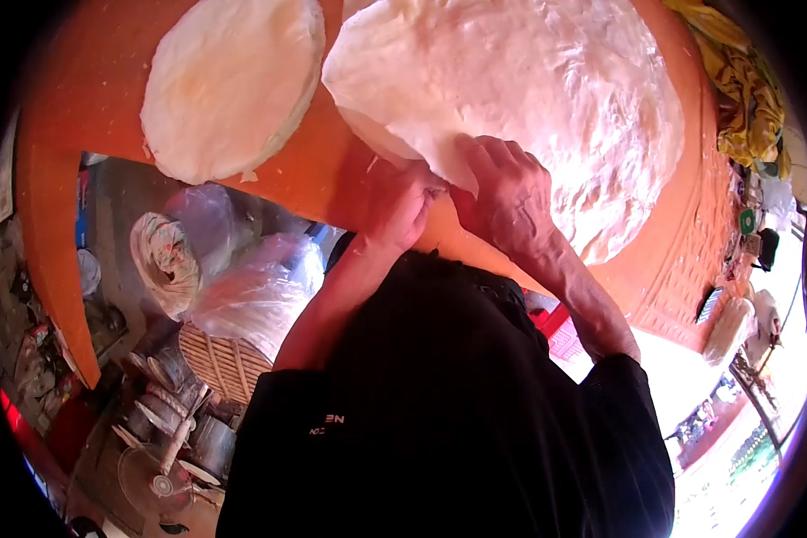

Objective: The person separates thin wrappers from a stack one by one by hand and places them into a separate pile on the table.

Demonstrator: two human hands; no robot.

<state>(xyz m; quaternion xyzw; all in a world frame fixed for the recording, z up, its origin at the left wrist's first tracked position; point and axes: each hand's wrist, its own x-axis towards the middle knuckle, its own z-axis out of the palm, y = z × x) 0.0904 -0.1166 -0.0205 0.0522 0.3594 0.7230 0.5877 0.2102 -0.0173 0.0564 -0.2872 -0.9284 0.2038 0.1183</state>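
A wide, pale sheet of dough [511, 81] with a wrinkled surface covers much of the orange table [300, 175]. My left hand [399, 204] is closed at the sheet's near edge, its fingers pinched on the rim. Close beside it, my right hand [508, 193] curls its fingers over the same edge, and a small flap of dough shows between the two hands. The right fingertips are partly hidden. To the left lies a smaller round of dough [233, 85], apart from both hands.
Below the table at left are clear plastic bags [264, 278], a rolled cloth [164, 260] and a woven basket [224, 363]. Pots [211, 444] and a fan-like disc [157, 480] stand lower down. A yellow cloth [744, 99] hangs at the right edge.
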